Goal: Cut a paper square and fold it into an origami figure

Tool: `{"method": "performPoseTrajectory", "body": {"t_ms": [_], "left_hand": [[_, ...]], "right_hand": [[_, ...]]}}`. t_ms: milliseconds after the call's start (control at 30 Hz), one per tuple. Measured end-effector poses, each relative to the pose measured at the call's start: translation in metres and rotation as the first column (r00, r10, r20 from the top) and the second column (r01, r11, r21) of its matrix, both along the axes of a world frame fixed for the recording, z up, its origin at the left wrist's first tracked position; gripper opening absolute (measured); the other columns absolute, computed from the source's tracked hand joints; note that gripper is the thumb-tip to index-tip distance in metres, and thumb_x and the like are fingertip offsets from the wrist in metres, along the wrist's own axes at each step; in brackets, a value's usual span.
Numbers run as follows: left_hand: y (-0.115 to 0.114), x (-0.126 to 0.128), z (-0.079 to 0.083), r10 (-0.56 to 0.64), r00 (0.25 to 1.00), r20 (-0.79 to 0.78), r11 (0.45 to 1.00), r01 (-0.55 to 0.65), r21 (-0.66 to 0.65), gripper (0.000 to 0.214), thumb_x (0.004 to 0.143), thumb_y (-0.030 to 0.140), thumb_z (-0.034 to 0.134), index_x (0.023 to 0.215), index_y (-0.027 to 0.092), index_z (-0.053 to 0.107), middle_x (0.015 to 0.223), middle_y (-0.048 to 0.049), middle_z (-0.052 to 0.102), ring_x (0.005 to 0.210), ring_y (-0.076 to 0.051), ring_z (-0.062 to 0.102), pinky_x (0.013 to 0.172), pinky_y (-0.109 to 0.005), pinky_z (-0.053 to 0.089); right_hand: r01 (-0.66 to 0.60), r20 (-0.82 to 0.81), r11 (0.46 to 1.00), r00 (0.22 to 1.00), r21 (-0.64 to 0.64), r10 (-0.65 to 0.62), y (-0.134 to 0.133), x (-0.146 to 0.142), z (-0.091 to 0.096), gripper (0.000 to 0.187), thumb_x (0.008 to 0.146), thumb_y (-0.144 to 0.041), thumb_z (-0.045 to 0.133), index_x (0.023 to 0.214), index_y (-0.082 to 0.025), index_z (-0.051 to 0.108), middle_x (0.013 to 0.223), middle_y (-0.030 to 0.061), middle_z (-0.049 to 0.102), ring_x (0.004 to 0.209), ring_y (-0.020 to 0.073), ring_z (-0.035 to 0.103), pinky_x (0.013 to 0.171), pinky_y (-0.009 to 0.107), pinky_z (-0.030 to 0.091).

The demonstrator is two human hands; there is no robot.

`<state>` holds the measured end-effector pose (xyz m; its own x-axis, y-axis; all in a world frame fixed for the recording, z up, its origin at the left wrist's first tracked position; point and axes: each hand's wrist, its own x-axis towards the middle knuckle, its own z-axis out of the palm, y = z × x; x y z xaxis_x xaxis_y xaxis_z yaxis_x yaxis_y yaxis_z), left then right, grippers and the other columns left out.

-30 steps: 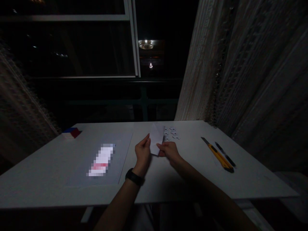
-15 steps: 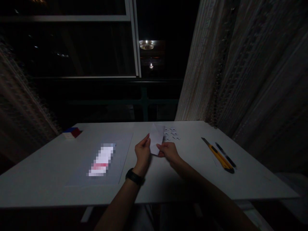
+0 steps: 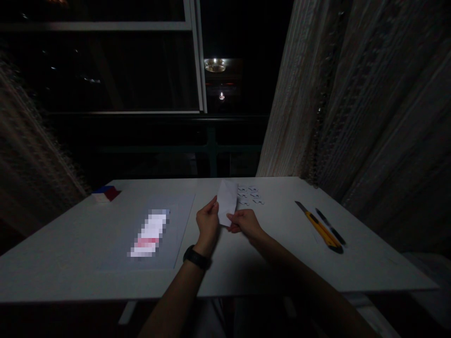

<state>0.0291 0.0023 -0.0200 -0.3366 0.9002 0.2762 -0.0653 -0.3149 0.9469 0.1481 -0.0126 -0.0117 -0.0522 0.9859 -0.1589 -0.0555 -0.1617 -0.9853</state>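
Noted at far left of the table (image 3: 70, 267): red-and-blue block (image 3: 105, 193). Over table centre: left hand (image 3: 207, 224) pinching the folded white paper (image 3: 227, 198) at its lower left, right hand (image 3: 245, 224) pinching lower right; paper raised, tilted. Toward table right: utility knife (image 3: 319, 227), pen (image 3: 330, 226). Recommended: firm low pinches, edges aligned before creasing.

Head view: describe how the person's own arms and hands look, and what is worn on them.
Both forearms are bare, no sleeves in view. The left hand and right hand are ungloved. A black wristwatch sits on the left wrist; the right wrist is bare. Too dim to tell rings.
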Motion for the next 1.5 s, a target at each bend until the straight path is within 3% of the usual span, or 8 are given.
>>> {"method": "performPoseTrajectory", "body": {"t_ms": [300,433,600,733,900,1067,1233,1500], "left_hand": [[0.003,-0.003,-0.002,0.012,0.993,0.116,0.996,-0.002,-0.085,0.036,0.066,0.022,0.063,0.100,0.012,0.065,0.089,-0.0109,0.069,0.087,-0.021,0.061,0.079,-0.033,0.046],[0.002,-0.004,-0.001,0.024,0.992,0.126,0.994,-0.011,-0.105,0.036,0.067,0.023,0.062,0.101,0.011,0.064,0.091,-0.0116,0.068,0.084,-0.021,0.061,0.077,-0.033,0.047],[0.002,-0.005,-0.001,0.043,0.993,0.110,0.995,-0.032,-0.098,0.038,0.066,0.023,0.062,0.102,0.011,0.064,0.096,-0.0114,0.067,0.087,-0.020,0.061,0.081,-0.033,0.045],[0.001,-0.006,-0.002,0.040,0.996,0.079,0.996,-0.034,-0.077,0.037,0.068,0.025,0.061,0.103,0.012,0.063,0.099,-0.0113,0.066,0.092,-0.021,0.060,0.083,-0.034,0.044],[-0.002,-0.005,0.002,0.056,0.996,0.074,0.997,-0.052,-0.057,0.036,0.069,0.024,0.060,0.102,0.012,0.064,0.098,-0.0115,0.066,0.090,-0.021,0.060,0.083,-0.034,0.045],[-0.004,-0.002,0.004,0.035,0.998,0.060,0.997,-0.030,-0.070,0.036,0.069,0.024,0.060,0.103,0.012,0.063,0.099,-0.0124,0.066,0.087,-0.021,0.061,0.079,-0.034,0.046],[-0.005,0.004,0.007,-0.093,0.989,0.115,0.992,0.101,-0.070,0.037,0.068,0.024,0.062,0.103,0.010,0.063,0.095,-0.0124,0.067,0.084,-0.021,0.062,0.076,-0.035,0.048],[-0.007,0.002,0.009,0.002,0.998,0.057,1.000,-0.002,0.001,0.034,0.070,0.024,0.061,0.102,0.012,0.064,0.102,-0.0125,0.065,0.093,-0.021,0.060,0.085,-0.035,0.044]], "right_hand": [[-0.052,0.138,0.998,0.989,0.023,0.048,0.001,-0.002,-0.005,0.021,0.078,-0.021,0.055,0.058,-0.013,0.050,0.043,0.0005,0.058,0.037,0.0087,0.054,0.033,0.014,0.038],[-0.169,0.137,0.985,0.977,0.042,0.162,0.000,-0.002,-0.008,0.022,0.079,-0.026,0.053,0.063,-0.012,0.053,0.055,0.0045,0.064,0.044,0.0096,0.058,0.035,0.015,0.041],[-0.142,0.190,0.988,0.973,0.064,0.127,-0.001,-0.001,-0.008,0.028,0.077,-0.032,0.054,0.057,-0.013,0.049,0.044,0.0008,0.058,0.034,0.0068,0.049,0.029,0.014,0.033],[-0.219,0.167,0.970,0.965,0.104,0.200,-0.002,-0.002,-0.011,0.030,0.075,-0.040,0.054,0.059,-0.014,0.050,0.050,0.0019,0.061,0.036,0.0080,0.051,0.030,0.016,0.035],[-0.176,0.272,0.978,0.952,0.111,0.140,-0.002,-0.003,-0.015,0.039,0.075,-0.042,0.053,0.049,-0.015,0.048,0.034,-0.0039,0.047,0.025,0.0039,0.037,0.025,0.014,0.025],[-0.209,0.168,0.971,0.968,0.114,0.188,0.000,-0.001,-0.011,0.032,0.071,-0.043,0.059,0.058,-0.014,0.052,0.047,0.0012,0.059,0.036,0.0084,0.051,0.029,0.015,0.035],[-0.056,0.048,0.987,0.998,0.148,0.049,0.006,0.004,-0.011,0.032,0.063,-0.041,0.067,0.058,-0.012,0.055,0.039,0.0007,0.056,0.032,0.0101,0.051,0.033,0.019,0.041],[-0.100,-0.082,0.993,0.991,0.057,0.104,-0.001,0.001,-0.006,0.029,0.052,-0.027,0.076,0.063,-0.011,0.056,0.049,0.0031,0.062,0.039,0.0123,0.057,0.038,0.021,0.048]]}}
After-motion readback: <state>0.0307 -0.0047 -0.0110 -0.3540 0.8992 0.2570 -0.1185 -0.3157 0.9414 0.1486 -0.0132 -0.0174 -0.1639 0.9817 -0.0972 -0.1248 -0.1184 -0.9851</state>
